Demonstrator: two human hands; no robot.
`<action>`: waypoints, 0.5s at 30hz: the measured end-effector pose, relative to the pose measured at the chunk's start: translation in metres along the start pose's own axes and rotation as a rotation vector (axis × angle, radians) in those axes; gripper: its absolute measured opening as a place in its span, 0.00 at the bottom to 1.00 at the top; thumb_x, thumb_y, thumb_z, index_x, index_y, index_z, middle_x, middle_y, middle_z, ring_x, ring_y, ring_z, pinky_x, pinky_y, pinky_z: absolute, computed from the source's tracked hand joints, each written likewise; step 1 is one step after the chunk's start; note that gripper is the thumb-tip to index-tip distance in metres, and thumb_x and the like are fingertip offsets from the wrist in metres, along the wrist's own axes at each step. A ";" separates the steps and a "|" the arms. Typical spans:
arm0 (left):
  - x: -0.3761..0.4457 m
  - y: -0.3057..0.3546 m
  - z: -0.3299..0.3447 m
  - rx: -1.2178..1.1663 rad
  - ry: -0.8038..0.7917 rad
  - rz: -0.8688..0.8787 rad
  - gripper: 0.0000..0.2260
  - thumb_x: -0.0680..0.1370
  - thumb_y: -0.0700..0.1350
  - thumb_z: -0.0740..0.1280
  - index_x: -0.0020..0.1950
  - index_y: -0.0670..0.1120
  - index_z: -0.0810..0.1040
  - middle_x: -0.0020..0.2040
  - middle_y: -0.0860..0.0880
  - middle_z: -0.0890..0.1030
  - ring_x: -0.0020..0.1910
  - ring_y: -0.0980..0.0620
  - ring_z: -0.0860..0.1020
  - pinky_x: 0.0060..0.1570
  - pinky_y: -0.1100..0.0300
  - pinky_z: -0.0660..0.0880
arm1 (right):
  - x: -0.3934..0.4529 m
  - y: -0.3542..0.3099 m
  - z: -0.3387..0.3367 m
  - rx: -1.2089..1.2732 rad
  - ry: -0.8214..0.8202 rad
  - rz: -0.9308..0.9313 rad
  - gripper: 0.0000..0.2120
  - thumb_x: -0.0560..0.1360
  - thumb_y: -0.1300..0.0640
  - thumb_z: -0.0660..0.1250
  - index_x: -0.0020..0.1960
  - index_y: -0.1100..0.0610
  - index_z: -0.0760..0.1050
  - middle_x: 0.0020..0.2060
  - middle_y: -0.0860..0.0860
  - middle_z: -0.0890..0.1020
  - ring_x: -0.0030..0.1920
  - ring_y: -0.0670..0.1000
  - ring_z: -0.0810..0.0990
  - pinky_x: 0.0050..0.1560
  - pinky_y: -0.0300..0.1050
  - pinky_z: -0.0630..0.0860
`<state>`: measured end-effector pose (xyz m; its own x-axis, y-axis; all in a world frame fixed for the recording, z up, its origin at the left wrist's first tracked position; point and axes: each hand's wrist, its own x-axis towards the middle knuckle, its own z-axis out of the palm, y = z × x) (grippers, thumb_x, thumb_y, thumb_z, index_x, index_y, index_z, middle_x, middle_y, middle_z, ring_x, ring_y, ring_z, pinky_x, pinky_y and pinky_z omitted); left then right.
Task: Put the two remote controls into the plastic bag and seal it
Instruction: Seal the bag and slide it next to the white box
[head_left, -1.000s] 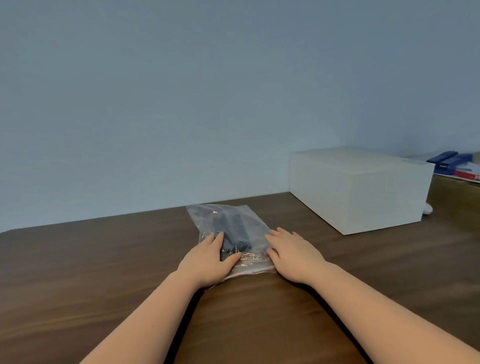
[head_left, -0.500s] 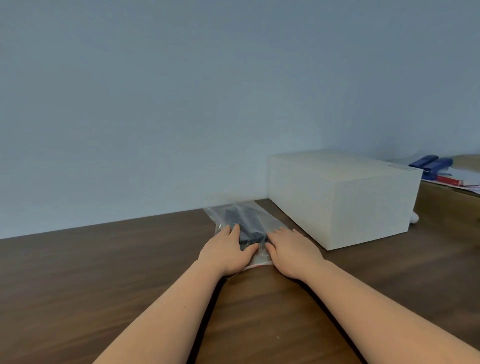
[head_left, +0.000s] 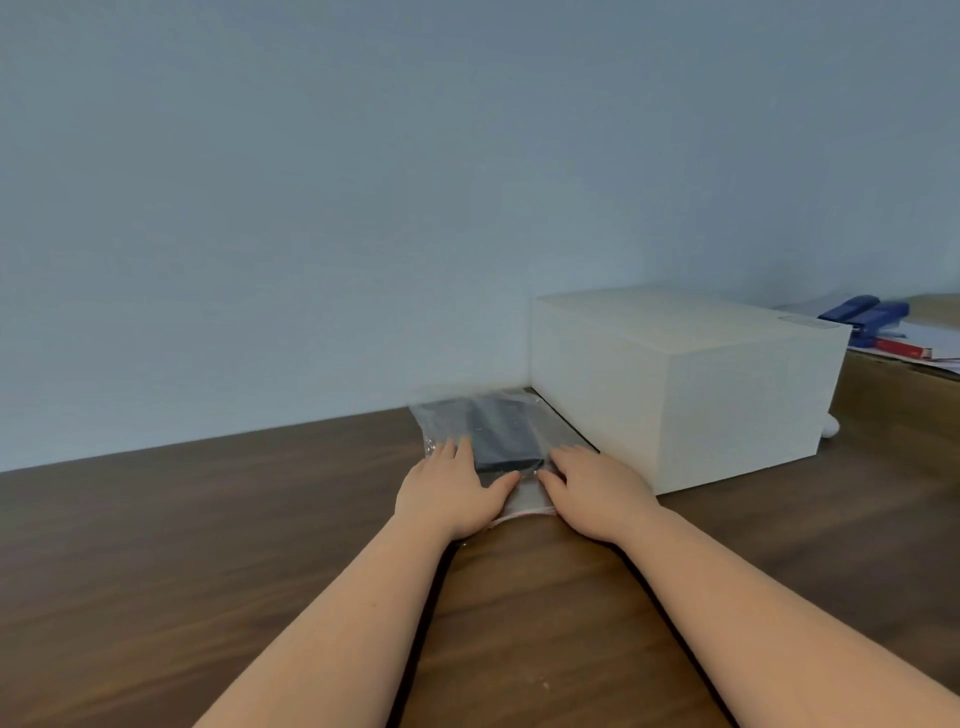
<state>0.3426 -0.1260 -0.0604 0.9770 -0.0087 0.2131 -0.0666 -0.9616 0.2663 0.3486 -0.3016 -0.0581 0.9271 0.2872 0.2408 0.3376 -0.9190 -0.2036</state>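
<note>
A clear plastic bag lies flat on the dark wooden table, its far end close to the wall. Dark remote controls show through the plastic, side by side. My left hand rests palm down on the bag's near left part, fingers spread. Over the near right part lies my right hand, also flat. Between the two thumbs the bag's near edge with a reddish strip is visible. Neither hand grips the bag; both press on it.
A white rectangular box stands just right of the bag, nearly touching it. Behind it, at the far right, a blue stapler and papers lie on a brown surface. A pale blue wall rises behind the table.
The bag has slid away from me towards the wall and the white box, with both hands on it. My hands have come closer together at the bag's near edge.
</note>
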 end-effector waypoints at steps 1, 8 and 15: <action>-0.002 0.000 -0.001 0.004 0.005 -0.018 0.35 0.71 0.69 0.53 0.67 0.45 0.62 0.68 0.45 0.70 0.67 0.46 0.67 0.65 0.48 0.67 | 0.000 0.001 0.001 -0.002 0.008 -0.006 0.17 0.79 0.46 0.50 0.54 0.55 0.72 0.55 0.53 0.78 0.55 0.55 0.75 0.52 0.48 0.70; -0.030 -0.002 -0.014 -0.020 0.081 -0.090 0.31 0.73 0.67 0.51 0.64 0.44 0.66 0.64 0.46 0.72 0.64 0.46 0.69 0.62 0.48 0.69 | -0.009 -0.004 -0.004 -0.034 0.072 0.034 0.16 0.79 0.48 0.50 0.52 0.56 0.72 0.54 0.55 0.78 0.54 0.58 0.76 0.47 0.49 0.69; -0.076 -0.014 -0.035 -0.034 0.081 -0.129 0.22 0.78 0.60 0.52 0.61 0.45 0.69 0.62 0.46 0.74 0.62 0.46 0.71 0.55 0.49 0.73 | -0.037 -0.010 -0.020 0.026 0.133 0.061 0.17 0.80 0.49 0.51 0.46 0.59 0.73 0.45 0.58 0.80 0.48 0.60 0.76 0.44 0.50 0.70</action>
<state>0.2624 -0.1026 -0.0472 0.9585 0.1378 0.2496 0.0503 -0.9435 0.3275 0.3082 -0.3085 -0.0461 0.9170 0.1909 0.3502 0.2866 -0.9261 -0.2455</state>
